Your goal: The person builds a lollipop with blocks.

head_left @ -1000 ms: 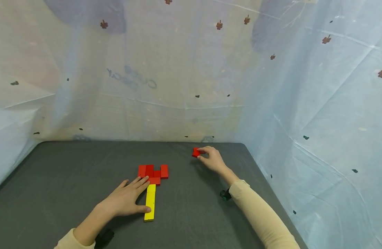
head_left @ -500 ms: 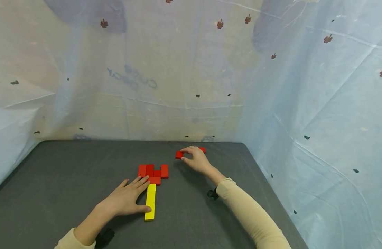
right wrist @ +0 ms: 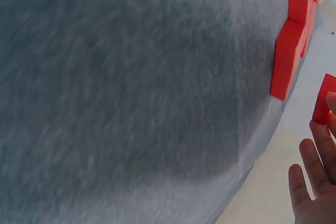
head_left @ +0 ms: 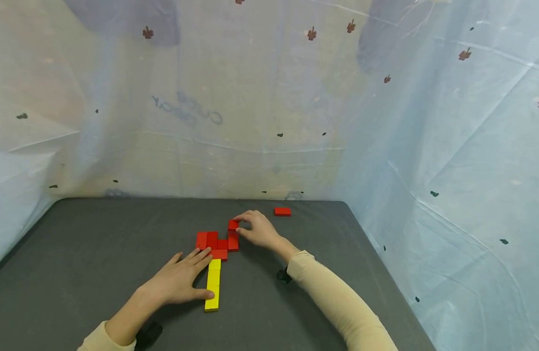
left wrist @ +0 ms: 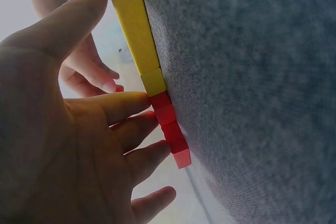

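Observation:
My left hand lies with spread fingers along the left side of a flat layout of blocks. Its thumb touches the long yellow block, and its fingertips rest at the red blocks beyond. A short yellow block joins the long one to the red group. Between thumb and fingers my right hand pinches a small red block, held just past the far end of an upright-lying red block at the group's right. In the right wrist view the pinched red block shows apart from the group.
A single red block lies near the far edge of the dark grey table. Translucent plastic sheeting hangs behind the table and along its right side.
My right hand has carried the small red block leftward and nearer, from beside the lone red block at the back to the red group. My left hand has stayed in place.

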`<state>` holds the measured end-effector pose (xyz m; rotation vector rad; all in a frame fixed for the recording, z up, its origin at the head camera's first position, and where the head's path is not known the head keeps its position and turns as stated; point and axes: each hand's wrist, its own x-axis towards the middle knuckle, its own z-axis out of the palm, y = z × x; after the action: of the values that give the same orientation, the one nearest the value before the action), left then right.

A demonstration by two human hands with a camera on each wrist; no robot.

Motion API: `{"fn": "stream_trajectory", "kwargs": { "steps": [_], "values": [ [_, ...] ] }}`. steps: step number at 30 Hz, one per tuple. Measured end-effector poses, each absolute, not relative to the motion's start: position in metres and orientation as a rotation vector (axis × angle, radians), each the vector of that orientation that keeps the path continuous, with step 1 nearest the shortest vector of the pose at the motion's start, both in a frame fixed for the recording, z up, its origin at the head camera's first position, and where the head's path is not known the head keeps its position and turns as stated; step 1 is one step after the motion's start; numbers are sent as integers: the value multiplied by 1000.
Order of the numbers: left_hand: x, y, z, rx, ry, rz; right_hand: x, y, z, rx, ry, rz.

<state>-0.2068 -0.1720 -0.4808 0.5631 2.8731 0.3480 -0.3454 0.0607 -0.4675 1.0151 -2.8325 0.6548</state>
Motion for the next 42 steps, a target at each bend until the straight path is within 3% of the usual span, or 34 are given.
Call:
{"fn": "stream_trajectory", "kwargs": {
  "steps": [42],
  "values": [
    [-208,-175,-483,580,2879,336,-340,31,-480,1146,-2946,429]
  ]
}}
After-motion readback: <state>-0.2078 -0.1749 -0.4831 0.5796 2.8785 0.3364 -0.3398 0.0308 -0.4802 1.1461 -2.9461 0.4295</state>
